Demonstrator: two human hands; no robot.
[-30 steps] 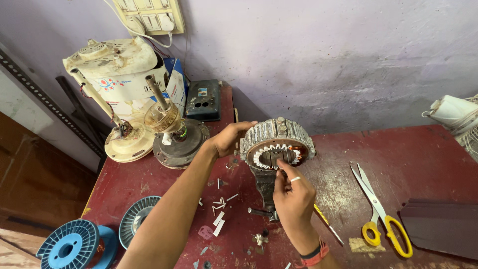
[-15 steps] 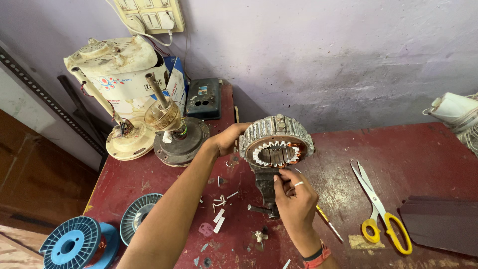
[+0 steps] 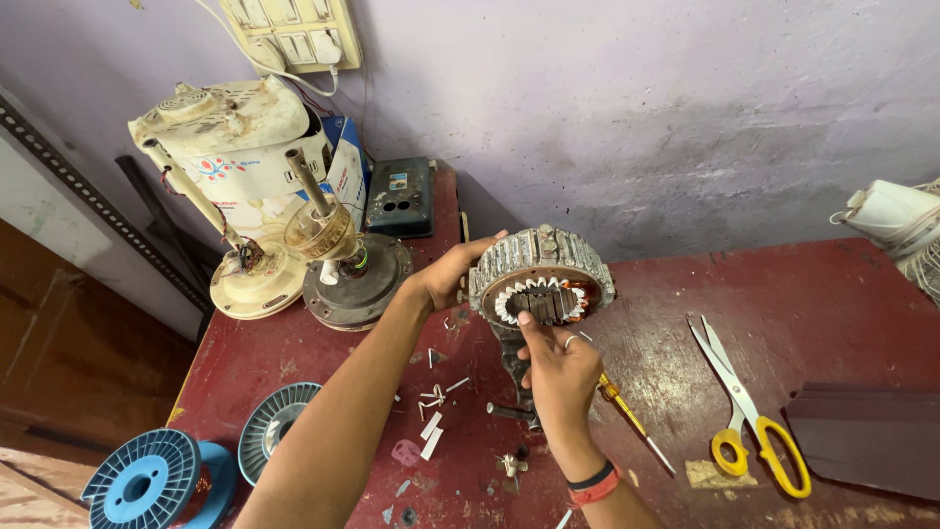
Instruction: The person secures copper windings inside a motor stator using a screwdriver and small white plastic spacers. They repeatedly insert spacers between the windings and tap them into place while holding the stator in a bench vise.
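My left hand (image 3: 452, 277) clamps the stator (image 3: 540, 274) rim; right hand (image 3: 560, 370) fingertips pinched inside the core w/ nothing visible held. Best steady it, go slow.

Red worktable (image 3: 832, 294): scissors (image 3: 744, 407), screwdriver (image 3: 632, 421), blue spools (image 3: 147, 485), dark sheets (image 3: 867, 441).

A scuffed lilac wall (image 3: 636, 108) rises behind the worn red surface (image 3: 832, 284). A cream switchboard (image 3: 294, 34) hangs up on it. Brown floor (image 3: 59, 343) lies off left.
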